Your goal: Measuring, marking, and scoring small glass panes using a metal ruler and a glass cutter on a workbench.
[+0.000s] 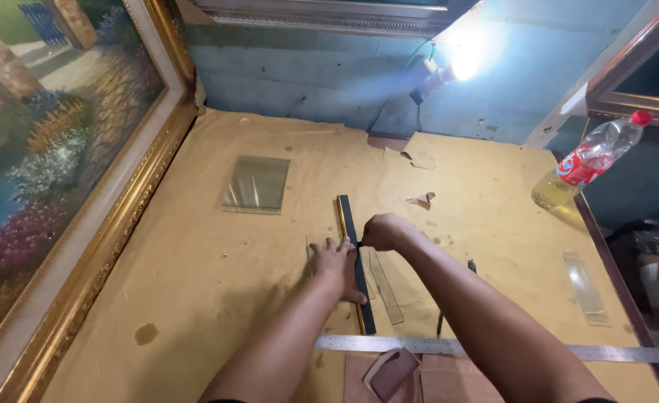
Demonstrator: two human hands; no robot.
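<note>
I see my left hand (335, 259) pressed flat, fingers spread, on a long dark straightedge with a yellow edge (354, 261) that lies lengthwise on the brown paper-covered worktable (195, 298), running from near the table's middle toward me. My right hand (384, 230) is curled into a tight fist just beside the straightedge's right edge, gripping something small that I cannot make out. Under and beside the straightedge lies a clear glass pane (328, 250), with a narrow clear glass strip (386, 286) slanting to its right. A square clear glass sheet (255, 184) rests well apart at upper left. A steel ruler (434, 346) crosses the near edge. Another glass strip (586, 286) and a tilted plastic bottle with a red cap (588, 161) sit far right; a gold-framed garden painting (53, 164) leans at left.
</note>
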